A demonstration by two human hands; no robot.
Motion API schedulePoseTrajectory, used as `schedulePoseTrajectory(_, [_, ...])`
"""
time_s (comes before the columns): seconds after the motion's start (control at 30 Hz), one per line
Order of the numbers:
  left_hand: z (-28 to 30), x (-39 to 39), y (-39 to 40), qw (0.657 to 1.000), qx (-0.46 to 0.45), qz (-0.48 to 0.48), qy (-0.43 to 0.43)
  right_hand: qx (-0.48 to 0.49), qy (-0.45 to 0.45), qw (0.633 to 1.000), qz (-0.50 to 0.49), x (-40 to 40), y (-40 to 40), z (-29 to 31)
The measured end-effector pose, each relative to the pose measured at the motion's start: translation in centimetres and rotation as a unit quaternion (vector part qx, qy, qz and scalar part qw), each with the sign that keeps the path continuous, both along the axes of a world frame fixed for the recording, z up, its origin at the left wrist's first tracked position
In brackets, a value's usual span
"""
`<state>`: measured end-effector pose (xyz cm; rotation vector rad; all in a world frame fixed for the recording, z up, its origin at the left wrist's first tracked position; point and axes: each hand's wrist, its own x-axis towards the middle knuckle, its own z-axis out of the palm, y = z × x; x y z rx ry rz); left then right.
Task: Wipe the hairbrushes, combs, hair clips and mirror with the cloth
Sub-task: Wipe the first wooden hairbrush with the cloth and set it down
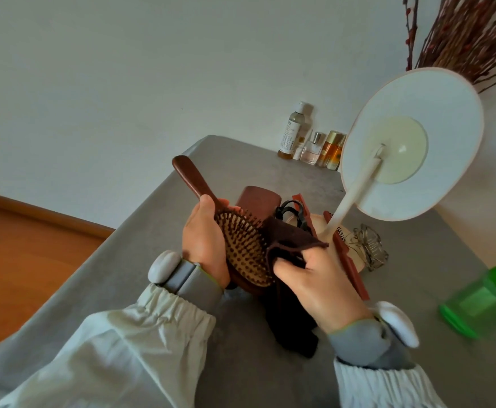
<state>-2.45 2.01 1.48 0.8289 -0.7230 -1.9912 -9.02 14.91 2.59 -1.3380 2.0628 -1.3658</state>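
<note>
My left hand (204,242) grips a wooden paddle hairbrush (245,245) at the neck, bristles facing up, handle pointing away to the upper left. My right hand (314,282) pinches a dark brown cloth (288,240) and holds it against the right side of the bristle pad; the cloth's tail hangs down to the table. Behind the brush lie a second dark wooden brush (258,200), a black hair clip (292,212), reddish-brown combs (348,260) and a clear claw clip (367,245). A round white stand mirror (411,142) shows its back, its base partly hidden.
A grey-covered table (182,290) carries everything. Several cosmetic bottles (311,142) stand at the far edge by the wall. A green translucent spray bottle (488,293) lies at the right. Dried twigs (470,33) rise behind the mirror. Wooden floor (20,248) lies left.
</note>
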Motion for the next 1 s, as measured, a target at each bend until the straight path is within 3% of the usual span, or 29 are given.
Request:
schedulePoseTrajectory(0.17, [0.2,0.2,0.4,0.997,0.033,-0.053,0.042,-0.062,0.117,0.986,-0.098,-0.2,-0.4,-1.0])
schedulePoseTrajectory(0.2, [0.2,0.2,0.5,0.995,0.035,-0.074,0.049,-0.080,0.079,0.987,-0.118,-0.4,-0.4,-1.1])
schedulePoseTrajectory(0.27, [0.3,0.3,0.9,0.990,0.031,-0.126,0.063,-0.107,-0.107,0.976,-0.159,-0.5,-0.4,-0.6])
schedulePoseTrajectory(0.37, [0.6,0.5,1.3,0.985,0.019,-0.159,0.067,-0.104,-0.377,0.910,-0.138,-0.7,-0.4,-0.2])
schedulePoseTrajectory(0.43, [0.9,0.8,1.1,0.983,0.019,-0.163,0.078,-0.088,-0.462,0.877,-0.102,-0.7,-0.4,0.0])
schedulePoseTrajectory(0.5, [1.2,1.0,0.8,0.984,0.020,-0.158,0.082,-0.076,-0.487,0.866,-0.077,-0.4,-0.4,0.0])
schedulePoseTrajectory(0.6, [1.4,1.0,0.7,0.990,0.013,-0.127,0.068,-0.072,-0.456,0.884,-0.079,-0.2,-0.3,0.2])
schedulePoseTrajectory(0.8, [1.9,1.1,0.6,0.995,-0.017,-0.088,0.035,-0.084,-0.261,0.961,-0.047,0.3,0.2,0.3])
schedulePoseTrajectory(1.0, [1.8,1.3,0.2,0.995,-0.019,-0.094,-0.001,-0.094,-0.141,0.985,0.010,-0.1,0.4,0.2])
